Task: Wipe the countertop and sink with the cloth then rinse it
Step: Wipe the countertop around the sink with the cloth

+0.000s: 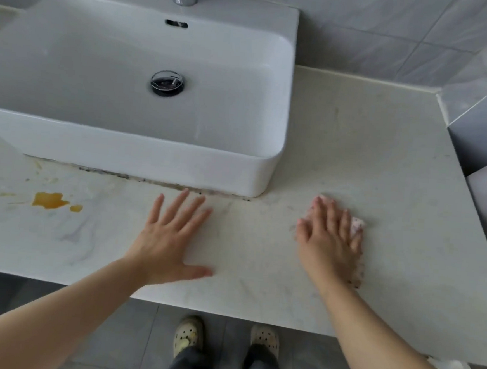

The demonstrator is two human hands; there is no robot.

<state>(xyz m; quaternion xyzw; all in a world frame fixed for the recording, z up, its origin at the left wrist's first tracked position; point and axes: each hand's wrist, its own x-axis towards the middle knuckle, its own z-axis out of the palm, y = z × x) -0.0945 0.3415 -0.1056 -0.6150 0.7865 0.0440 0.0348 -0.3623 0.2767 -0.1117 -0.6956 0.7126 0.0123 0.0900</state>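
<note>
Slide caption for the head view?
Right hand presses cloth on countertop, left hand flat beside it, orange spill unwiped.

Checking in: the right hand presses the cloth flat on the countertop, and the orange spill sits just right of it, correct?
Not quite. The right hand presses the cloth flat on the countertop, but the orange spill lies to its left, beyond the left hand. The head view shows it.

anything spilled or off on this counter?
Yes. An orange-yellow spill with paler smears sits on the countertop, left of the left hand, not yet wiped. Dark grime lines the seam under the front of the sink.
</note>
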